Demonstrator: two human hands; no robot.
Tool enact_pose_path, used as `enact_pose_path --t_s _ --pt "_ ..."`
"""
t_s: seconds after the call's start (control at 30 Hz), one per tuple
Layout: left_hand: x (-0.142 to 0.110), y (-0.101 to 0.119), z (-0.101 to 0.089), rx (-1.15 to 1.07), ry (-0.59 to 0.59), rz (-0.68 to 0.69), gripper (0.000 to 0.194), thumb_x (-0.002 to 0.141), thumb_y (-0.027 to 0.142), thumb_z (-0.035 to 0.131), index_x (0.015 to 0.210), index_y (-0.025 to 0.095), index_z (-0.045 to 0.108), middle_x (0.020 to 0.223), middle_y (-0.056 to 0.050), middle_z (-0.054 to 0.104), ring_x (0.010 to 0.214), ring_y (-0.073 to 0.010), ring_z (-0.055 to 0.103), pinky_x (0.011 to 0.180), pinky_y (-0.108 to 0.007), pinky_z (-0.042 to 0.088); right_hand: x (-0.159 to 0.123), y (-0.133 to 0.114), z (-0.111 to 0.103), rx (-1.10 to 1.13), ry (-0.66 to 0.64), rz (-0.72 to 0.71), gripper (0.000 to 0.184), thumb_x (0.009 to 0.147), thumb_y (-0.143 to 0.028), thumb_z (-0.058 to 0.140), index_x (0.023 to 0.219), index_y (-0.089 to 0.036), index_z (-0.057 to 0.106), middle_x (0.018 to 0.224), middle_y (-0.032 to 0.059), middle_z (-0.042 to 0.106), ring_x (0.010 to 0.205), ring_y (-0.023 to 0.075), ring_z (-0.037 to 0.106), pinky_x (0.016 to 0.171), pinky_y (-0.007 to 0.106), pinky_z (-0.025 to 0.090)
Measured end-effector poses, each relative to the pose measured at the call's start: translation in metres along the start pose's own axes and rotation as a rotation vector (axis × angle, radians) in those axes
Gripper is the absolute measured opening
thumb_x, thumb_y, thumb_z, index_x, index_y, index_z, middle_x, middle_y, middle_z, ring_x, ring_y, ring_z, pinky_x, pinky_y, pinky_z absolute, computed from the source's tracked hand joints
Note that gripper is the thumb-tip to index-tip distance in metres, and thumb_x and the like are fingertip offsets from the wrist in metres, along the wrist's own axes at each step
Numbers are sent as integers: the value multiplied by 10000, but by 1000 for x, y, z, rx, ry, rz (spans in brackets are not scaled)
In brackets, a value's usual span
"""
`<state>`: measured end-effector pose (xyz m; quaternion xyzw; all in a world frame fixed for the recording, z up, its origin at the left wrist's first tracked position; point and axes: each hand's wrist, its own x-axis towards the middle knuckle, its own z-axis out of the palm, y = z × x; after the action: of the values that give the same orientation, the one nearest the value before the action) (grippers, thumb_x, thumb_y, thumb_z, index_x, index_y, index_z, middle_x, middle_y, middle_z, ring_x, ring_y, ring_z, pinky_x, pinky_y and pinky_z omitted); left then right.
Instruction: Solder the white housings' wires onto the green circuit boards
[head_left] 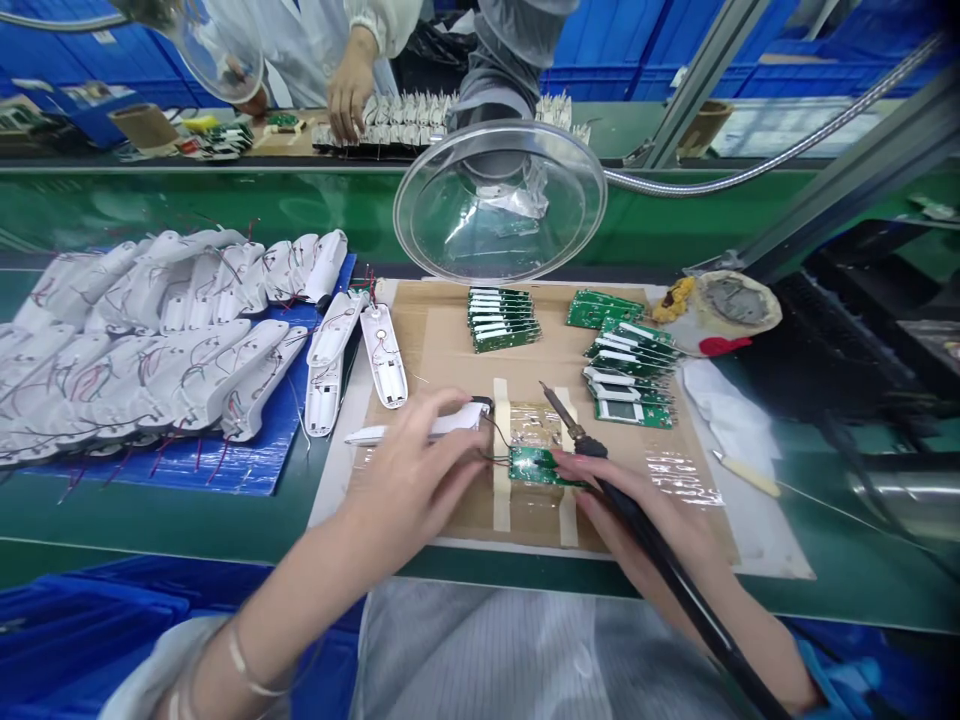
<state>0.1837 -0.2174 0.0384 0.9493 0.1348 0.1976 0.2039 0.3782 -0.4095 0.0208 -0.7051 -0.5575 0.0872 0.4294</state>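
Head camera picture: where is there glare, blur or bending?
Head view: glare on the clear hood, the green board and the tape; the white shells look soft at far left; shapes seem stretched towards the edges, as through a wide lens; the top right corner falls dark.

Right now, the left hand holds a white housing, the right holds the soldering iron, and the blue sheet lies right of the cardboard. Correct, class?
No: the head view shows the blue sheet left of the cardboard. The left hand does hold a white housing, and the right hand the soldering iron.
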Motion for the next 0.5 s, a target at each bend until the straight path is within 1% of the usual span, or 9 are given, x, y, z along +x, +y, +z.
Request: enact_pose_path --t_s 0.07,0.13,0.23,0.3,0.33,0.37,0.4,0.47,0.5 --pt "-10 -2 -17 168 -106 5 209 977 194 531 1147 172 650 1333 -159 538 1200 -312 577 982 -519 526 -5 6 7 -75 -80 -34 480 925 -227 629 1384 -323 531 1259 4 706 1081 184 724 907 306 633" --pt "-22 5 -31 252 -197 -24 296 995 290 523 1252 182 624 1271 -163 601 1019 -293 671 838 -462 588 -10 10 9 -102 -111 -40 558 928 -275 633 1452 -323 447 1327 29 670 1174 204 686 972 358 616" --pt "-34 28 -39 79 -324 -61 624 971 504 564 1504 210 427 1209 -126 671 882 -221 724 726 -317 609 -17 9 7 -85 -174 -59 777 863 -433 711 1524 -284 331 1430 95 590 1280 266 618 1021 457 587" --pt "-36 43 -34 -90 -412 -49 812 940 556 601 1592 212 261 1140 -83 710 846 -173 729 681 -235 592 -20 5 8 -110 -228 -110 932 795 -536 754 1548 -256 282 1473 130 542 1336 310 565 1060 528 548" --pt "-35 48 -30 -136 -432 -41 809 950 524 604 1598 210 235 1077 -62 724 809 -157 722 645 -215 574 -21 4 9 -136 -248 -147 971 778 -561 760 1555 -251 267 1483 136 529 1358 321 539 1090 558 516" --pt "-32 50 -26 -149 -433 -29 735 973 467 590 1583 213 268 1016 -44 727 773 -149 711 615 -210 553 -22 2 11 -162 -259 -183 984 779 -567 757 1562 -250 251 1486 137 526 1374 323 519 1121 582 480" --pt "-28 51 -22 -127 -412 -11 606 998 397 565 1536 215 355 973 -36 722 756 -150 700 607 -218 538 -22 2 13 -184 -260 -216 980 792 -562 748 1567 -249 236 1483 134 529 1384 318 506 1149 600 444" --pt "-19 48 -16 -19 -336 76 306 1018 270 518 1311 201 571 926 -37 699 773 -167 682 646 -251 528 -23 1 17 -198 -239 -262 973 811 -561 729 1573 -241 215 1476 131 535 1385 304 500 1179 615 400" --pt "-14 46 -14 47 -306 139 193 1013 221 511 1160 189 632 908 -38 684 776 -173 669 668 -267 526 -23 1 19 -199 -230 -269 979 810 -571 725 1572 -232 213 1475 134 533 1382 300 500 1184 614 393"
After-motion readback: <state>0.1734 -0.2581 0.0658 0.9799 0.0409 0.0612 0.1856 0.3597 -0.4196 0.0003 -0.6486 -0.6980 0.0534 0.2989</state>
